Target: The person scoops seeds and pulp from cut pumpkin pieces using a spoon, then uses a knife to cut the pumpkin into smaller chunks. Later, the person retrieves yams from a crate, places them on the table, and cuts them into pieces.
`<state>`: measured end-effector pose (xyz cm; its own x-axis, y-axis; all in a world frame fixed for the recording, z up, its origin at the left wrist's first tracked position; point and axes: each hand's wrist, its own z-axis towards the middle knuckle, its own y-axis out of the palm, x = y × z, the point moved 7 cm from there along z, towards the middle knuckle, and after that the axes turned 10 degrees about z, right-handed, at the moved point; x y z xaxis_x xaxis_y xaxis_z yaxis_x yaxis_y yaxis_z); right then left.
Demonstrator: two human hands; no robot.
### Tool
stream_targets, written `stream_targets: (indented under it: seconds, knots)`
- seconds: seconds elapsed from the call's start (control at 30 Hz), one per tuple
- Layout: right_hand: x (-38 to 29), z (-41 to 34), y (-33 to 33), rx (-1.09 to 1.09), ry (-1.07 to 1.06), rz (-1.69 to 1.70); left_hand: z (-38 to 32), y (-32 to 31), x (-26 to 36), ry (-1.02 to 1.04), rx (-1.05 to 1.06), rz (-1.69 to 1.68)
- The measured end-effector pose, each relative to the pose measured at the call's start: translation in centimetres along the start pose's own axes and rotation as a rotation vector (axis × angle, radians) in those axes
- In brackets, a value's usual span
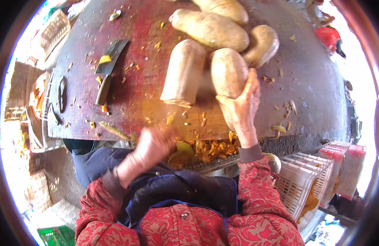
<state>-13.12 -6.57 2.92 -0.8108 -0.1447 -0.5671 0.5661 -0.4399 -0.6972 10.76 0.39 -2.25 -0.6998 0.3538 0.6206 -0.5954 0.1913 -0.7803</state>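
Note:
My right hand [243,104] is around the near, lower part of a pale squash piece [229,73], thumb and fingers on its sides. Blurred by motion, my left hand [155,141] is at the table's near edge; whether it holds anything is unclear. A small blurred orange bit [171,117] is just above it. Between and beyond my hands lies a thick squash piece [184,72] with its cut end toward me. Whole long squashes [211,30] and a curved squash piece [263,46] lie behind. A cleaver [111,61] with a yellow scrap on its blade rests at the left.
Scraps and seeds dot the red-brown table [140,61]. Below its near edge is a container of orange squash pulp [215,150]. White plastic crates [303,172] stand at lower right, a green crate [57,235] at lower left. A dark curved tool [62,93] lies at the table's left.

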Motion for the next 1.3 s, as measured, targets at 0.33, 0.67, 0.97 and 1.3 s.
stream_targets:
  seconds: [0.33,0.67,0.97,1.3]
  knots:
    - [6.2,1.9,-0.9,-0.239,0.182,0.345,15.6,-2.9,-3.3,-0.210,0.295,-0.192]
    - [1.3,2.6,-2.2,-0.061,-0.186,0.195,9.7,7.3,-5.2,-0.552,0.274,-0.271]
    - [-4.5,-1.4,7.5,-0.577,0.063,-0.034,0.4,-3.4,-5.8,-0.406,0.540,0.008]
    - [-6.5,-2.6,6.9,-0.663,-0.025,-0.179,4.7,-11.7,-17.5,-0.602,0.311,0.504]
